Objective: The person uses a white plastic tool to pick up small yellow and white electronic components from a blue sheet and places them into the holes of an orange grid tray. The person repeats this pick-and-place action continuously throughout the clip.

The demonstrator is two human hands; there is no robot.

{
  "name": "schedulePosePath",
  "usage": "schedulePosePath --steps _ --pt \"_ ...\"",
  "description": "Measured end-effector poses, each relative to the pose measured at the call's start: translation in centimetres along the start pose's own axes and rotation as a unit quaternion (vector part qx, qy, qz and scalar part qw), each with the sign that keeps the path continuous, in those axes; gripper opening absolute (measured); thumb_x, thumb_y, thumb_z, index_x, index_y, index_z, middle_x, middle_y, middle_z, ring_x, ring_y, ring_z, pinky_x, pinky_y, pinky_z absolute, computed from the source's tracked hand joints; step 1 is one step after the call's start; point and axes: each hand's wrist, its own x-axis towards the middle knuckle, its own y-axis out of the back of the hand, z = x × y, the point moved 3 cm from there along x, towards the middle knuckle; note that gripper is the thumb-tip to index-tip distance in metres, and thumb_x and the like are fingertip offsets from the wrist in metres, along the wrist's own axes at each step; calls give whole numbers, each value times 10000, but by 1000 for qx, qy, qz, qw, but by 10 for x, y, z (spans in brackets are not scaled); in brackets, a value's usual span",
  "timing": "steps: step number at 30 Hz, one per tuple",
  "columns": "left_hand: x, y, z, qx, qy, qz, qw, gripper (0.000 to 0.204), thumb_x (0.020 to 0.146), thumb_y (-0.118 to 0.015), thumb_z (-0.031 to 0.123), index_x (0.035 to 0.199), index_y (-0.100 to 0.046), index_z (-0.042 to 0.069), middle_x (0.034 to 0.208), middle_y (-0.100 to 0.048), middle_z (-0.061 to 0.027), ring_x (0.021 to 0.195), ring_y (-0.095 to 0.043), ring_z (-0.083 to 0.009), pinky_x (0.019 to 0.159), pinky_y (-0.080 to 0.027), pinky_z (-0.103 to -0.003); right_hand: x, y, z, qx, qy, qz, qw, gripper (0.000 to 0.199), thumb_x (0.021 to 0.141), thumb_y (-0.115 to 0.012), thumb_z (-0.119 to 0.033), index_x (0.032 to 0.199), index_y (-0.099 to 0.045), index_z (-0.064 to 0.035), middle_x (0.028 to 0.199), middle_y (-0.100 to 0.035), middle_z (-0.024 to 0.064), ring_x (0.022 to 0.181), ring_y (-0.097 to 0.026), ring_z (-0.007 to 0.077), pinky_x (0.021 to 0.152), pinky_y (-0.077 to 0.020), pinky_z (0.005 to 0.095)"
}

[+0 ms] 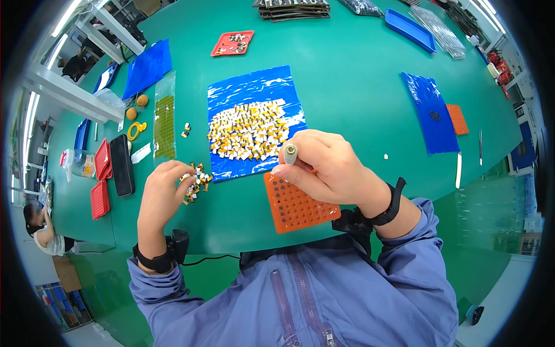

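My right hand (324,168) is closed around a small grey pen-like tool (290,154), its blunt end pointing up, right above an orange perforated tray (298,208) at the table's near edge. My left hand (163,191) rests with its fingers bent on a small heap of tiny white-and-yellow parts (198,180); whether it pinches one I cannot tell. Beyond them a blue plastic sheet (254,92) carries a big pile of the same white-and-yellow parts (248,132).
On the green table (347,69): a clear strip of green parts (165,118), a black case (122,165), red trays (101,185), a red tray with parts (232,43), blue sheets (432,113) and a blue tray (410,29). Another person (40,228) sits far left.
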Motion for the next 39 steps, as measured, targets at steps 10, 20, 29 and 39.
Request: schedulePosePath --steps 10,20,29,39 --pt "78 -49 65 -90 -150 -80 981 137 706 -651 117 816 -596 55 795 -556 -99 794 -532 -262 696 -424 -352 -15 30 23 195 -137 180 954 84 803 -608 -57 800 -536 -14 617 -464 -35 563 -438 31 488 -358 190" --pt "95 -89 77 -108 -133 -91 981 95 715 -639 99 773 -571 67 765 -489 -92 801 -483 -266 703 -400 -349 -22 43 25 316 -186 206 907 53 826 -578 -40 849 -545 -5 676 -508 -31 600 -444 2 510 -334 150" --pt "71 -41 86 -427 42 -99 898 114 805 -594 104 808 -515 22 750 -538 -46 722 -534 -150 669 -424 -267 -26 41 35 420 -210 148 870 78 800 -609 -36 856 -564 -6 727 -549 -10 641 -478 16 543 -363 161" --pt "27 -48 82 -835 -55 -11 547 84 839 -546 96 863 -475 58 734 -523 -75 715 -508 -149 672 -398 -299 -25 25 27 371 -270 22 888 130 742 -660 -22 860 -611 2 799 -602 29 729 -542 65 637 -426 195"
